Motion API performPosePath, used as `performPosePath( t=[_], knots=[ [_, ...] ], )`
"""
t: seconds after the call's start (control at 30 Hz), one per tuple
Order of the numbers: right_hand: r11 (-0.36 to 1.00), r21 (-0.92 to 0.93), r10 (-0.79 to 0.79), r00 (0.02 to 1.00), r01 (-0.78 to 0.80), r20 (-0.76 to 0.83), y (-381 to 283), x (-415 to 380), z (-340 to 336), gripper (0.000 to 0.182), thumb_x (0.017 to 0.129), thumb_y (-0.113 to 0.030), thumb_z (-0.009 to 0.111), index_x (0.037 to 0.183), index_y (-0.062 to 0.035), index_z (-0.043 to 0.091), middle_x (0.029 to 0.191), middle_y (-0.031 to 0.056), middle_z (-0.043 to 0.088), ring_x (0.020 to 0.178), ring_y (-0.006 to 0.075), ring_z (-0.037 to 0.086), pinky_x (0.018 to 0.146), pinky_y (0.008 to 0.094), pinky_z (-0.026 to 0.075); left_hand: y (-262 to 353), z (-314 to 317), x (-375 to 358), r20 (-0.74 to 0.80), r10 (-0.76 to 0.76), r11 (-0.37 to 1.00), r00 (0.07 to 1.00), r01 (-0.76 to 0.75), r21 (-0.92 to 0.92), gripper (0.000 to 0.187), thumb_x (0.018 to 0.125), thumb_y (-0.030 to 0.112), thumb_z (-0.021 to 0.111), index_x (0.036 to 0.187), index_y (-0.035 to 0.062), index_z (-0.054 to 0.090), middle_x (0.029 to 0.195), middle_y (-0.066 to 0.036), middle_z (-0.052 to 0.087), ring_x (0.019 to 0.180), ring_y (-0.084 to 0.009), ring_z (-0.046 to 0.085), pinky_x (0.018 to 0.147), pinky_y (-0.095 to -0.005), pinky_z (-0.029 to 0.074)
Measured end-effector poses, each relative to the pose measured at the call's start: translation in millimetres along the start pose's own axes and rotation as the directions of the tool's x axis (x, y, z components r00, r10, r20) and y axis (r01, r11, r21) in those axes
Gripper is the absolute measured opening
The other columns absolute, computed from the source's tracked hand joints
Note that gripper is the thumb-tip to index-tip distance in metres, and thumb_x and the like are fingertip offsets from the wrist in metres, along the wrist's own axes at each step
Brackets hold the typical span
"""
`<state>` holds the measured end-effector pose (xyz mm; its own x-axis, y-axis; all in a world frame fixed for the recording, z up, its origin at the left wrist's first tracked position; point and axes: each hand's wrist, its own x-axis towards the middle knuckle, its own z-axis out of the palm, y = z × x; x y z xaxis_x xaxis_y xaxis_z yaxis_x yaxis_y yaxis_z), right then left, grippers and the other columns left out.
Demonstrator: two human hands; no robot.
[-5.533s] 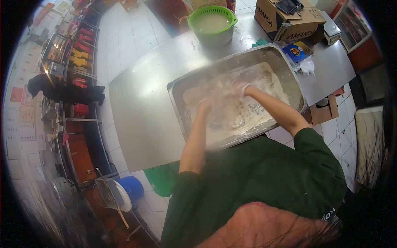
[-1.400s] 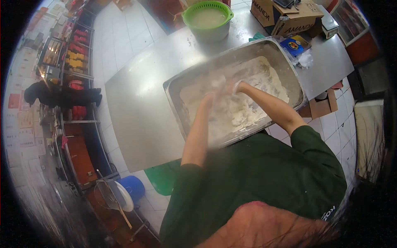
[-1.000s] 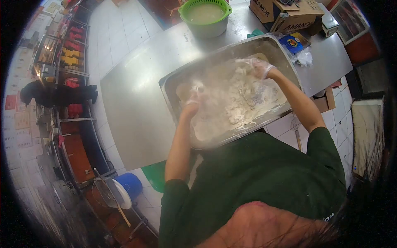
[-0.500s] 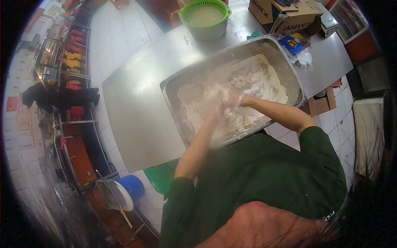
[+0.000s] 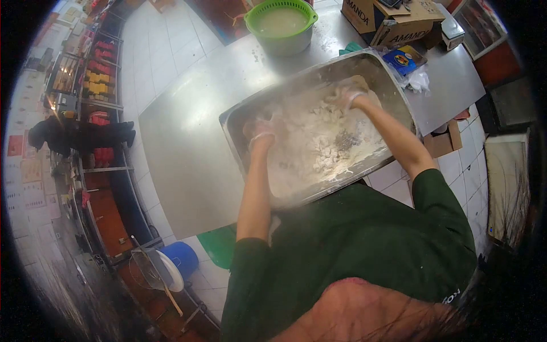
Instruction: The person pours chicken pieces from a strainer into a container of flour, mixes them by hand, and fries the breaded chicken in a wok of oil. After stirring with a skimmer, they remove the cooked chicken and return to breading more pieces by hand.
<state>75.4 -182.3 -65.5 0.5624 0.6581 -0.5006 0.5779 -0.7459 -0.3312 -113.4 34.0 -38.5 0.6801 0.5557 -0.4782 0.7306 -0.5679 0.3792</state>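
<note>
A deep metal tray holds pale flour with lumpy, crumbly dough around its middle. My left hand, in a clear plastic glove, is at the tray's left end over the flour. Its fingers are smeared by motion and dust. Toward the far right side, my right hand wears a similar glove. Its fingers are spread and bent down at the edge of the floury mix. A haze of flour dust hangs between the two hands.
The tray stands on a steel table. Behind it are a green colander over a tub, a cardboard box, a blue packet and a small scale. On the left, a person in dark clothes stands by shelves.
My hands were close together at the tray's middle. They have moved apart, the left toward the left end and the right toward the far right, and crumbly lumps now show between them.
</note>
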Motion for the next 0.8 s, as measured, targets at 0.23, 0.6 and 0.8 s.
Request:
performPosePath(
  t=[0.23, 0.6, 0.8],
  knots=[
    [0.913, 0.359, -0.264, 0.951, 0.192, 0.161, -90, 3, 57, 0.066, 0.077, -0.057, 0.056, 0.117, -0.0057, 0.057, 0.112, 0.0200, 0.059, 0.101, 0.0292, 0.056, 0.091, 0.0401, 0.041, -50, 117, 92, 0.393, 0.076, 0.713, 0.916, 0.226, -0.664, 0.072, 0.087, 0.059, 0.039, 0.130, 0.0015, 0.044, 0.130, -0.013, 0.048, 0.117, -0.0258, 0.046, 0.095, -0.0352, 0.037],
    [0.620, 0.648, -0.275, 0.896, 0.442, -0.348, -105, -29, 63, 0.046, 0.073, -0.031, 0.068, 0.110, -0.0043, 0.058, 0.100, 0.0134, 0.063, 0.090, 0.0219, 0.059, 0.083, 0.0318, 0.045, -2, 102, 26, -0.179, 0.133, 0.723, 0.975, -0.219, -0.655, 0.058, 0.093, 0.046, 0.039, 0.123, -0.0017, 0.050, 0.118, -0.013, 0.057, 0.103, -0.0234, 0.053, 0.086, -0.0336, 0.042],
    [0.870, 0.237, -0.352, 0.881, 0.432, -0.316, -103, -78, -15, 0.038, 0.081, -0.029, 0.061, 0.110, -0.0046, 0.058, 0.089, 0.0096, 0.065, 0.079, 0.0173, 0.057, 0.075, 0.0311, 0.046, 17, 43, -3, -0.098, 0.145, 0.770, 0.985, -0.174, -0.614, 0.047, 0.091, 0.035, 0.049, 0.124, 0.0019, 0.049, 0.113, -0.012, 0.059, 0.096, -0.0227, 0.055, 0.083, -0.0345, 0.045]
  ],
)
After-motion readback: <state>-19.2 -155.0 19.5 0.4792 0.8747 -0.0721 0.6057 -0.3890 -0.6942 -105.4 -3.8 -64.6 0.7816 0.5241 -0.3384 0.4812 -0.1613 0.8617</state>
